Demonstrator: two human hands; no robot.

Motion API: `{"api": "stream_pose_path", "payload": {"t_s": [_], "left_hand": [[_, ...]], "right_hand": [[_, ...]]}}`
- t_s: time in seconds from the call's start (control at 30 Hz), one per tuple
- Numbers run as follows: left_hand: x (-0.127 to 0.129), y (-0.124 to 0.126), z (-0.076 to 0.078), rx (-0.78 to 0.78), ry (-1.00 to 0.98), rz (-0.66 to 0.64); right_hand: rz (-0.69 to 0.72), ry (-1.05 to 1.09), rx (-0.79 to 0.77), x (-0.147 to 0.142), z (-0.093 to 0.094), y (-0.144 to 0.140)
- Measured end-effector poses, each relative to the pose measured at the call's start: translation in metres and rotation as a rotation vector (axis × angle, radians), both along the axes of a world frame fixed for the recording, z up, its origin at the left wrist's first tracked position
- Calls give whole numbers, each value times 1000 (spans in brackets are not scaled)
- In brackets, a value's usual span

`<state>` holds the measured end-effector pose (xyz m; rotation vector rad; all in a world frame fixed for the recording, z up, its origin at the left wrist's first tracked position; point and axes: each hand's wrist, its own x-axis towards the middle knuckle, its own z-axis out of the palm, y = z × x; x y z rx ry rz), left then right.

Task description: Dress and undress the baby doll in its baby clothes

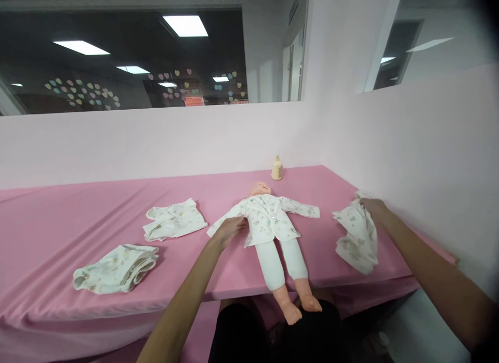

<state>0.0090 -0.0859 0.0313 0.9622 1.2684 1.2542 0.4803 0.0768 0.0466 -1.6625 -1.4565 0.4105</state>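
Pink cloth covers the long table point(58, 222) that both arms reach across. Left hand point(230, 230) lies flat, fingers loosely spread, on the sleeve of a baby doll point(268, 222); palm down, pressing lightly rather than pinching. The doll lies on its back just right of that hand, head pointing away from the person, dressed in a white printed top and white leggings, its bare feet hanging past the near table edge. Its other sleeve stretches out toward the right hand.

Right hand point(372, 206) is well apart from the left, out near the table's far right end beside the pink wall point(429, 160). It grips the upper edge of a small white printed garment point(356, 238), fingers closed over the bunched cloth; the garment hangs crumpled below and to the left of the hand, its lower part on the table.

Left of the left hand lies a folded white printed shirt point(175, 219), flat on the cloth. Farther left and nearer the person lies a second folded garment point(117, 268), thicker, its edges stacked. Beyond the doll's head, against the back wall, stands a small cream bottle point(277, 168), upright. Dark clothing of the person shows below the table edge, between the arms.
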Motion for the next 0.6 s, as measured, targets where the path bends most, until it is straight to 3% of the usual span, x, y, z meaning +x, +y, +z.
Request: {"api": "stream_pose_path", "payload": {"t_s": [0.1,0.17,0.23,0.3,0.37,0.4,0.47,0.5,0.6], "left_hand": [[7,19,-16,-64,-189,36],[14,30,-20,-98,-256,98],[22,38,-21,-97,-302,159],[31,42,-20,-78,-343,194],[38,46,-21,-55,-357,207],[41,47,-22,-44,-350,215],[45,50,-25,-26,-327,248],[47,51,-26,-18,-311,272],[53,54,-27,7,-281,352]], "right_hand": [[-164,-110,-118,6,-28,3],[-249,-201,-99,1,-33,5],[-241,-289,0,-14,-29,4],[-78,-332,115,-41,-22,-2],[196,-255,69,-78,-18,-12],[284,-196,6,-98,-18,-19],[598,347,-343,-140,-22,-32],[665,609,-487,-160,-26,-38],[637,780,-559,-209,-36,-50]]}}
